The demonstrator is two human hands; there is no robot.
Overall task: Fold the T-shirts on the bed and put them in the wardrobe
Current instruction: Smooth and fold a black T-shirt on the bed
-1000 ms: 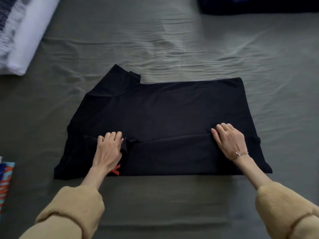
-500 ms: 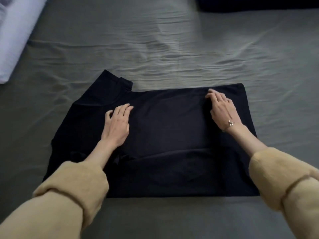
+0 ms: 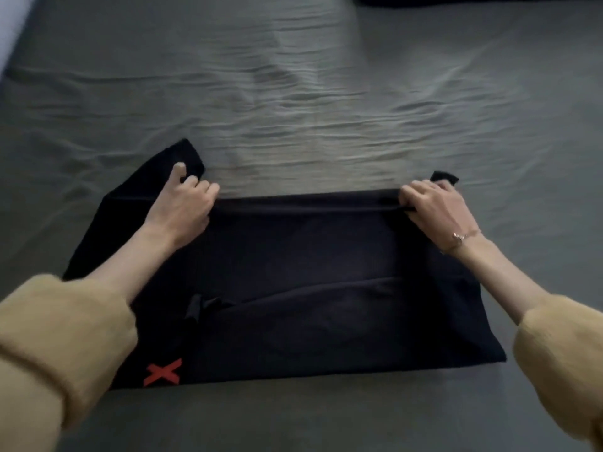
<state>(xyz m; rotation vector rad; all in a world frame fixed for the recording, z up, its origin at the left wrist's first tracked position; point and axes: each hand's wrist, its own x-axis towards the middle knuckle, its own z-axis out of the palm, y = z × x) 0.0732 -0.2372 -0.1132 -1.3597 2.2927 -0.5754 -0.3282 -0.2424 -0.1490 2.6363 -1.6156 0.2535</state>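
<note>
A black T-shirt (image 3: pixel 293 256) lies flat on the grey bed sheet (image 3: pixel 293 93), partly folded, with a red X mark (image 3: pixel 162 372) near its front left corner. Its near part is folded over, leaving a ridge across the middle. My left hand (image 3: pixel 182 203) grips the shirt's far edge at the left, by the collar end. My right hand (image 3: pixel 434 207) grips the same far edge at the right corner, where a small flap of cloth sticks up. The far edge is slightly raised between both hands.
Another dark garment (image 3: pixel 473 0) lies at the bed's far right edge. A white pillow or cover (image 3: pixel 9 31) shows at the far left. Wrinkled sheet stretches beyond the shirt.
Both hands slid from the middle of the shirt to its far edge and closed on it. The edge has started to lift.
</note>
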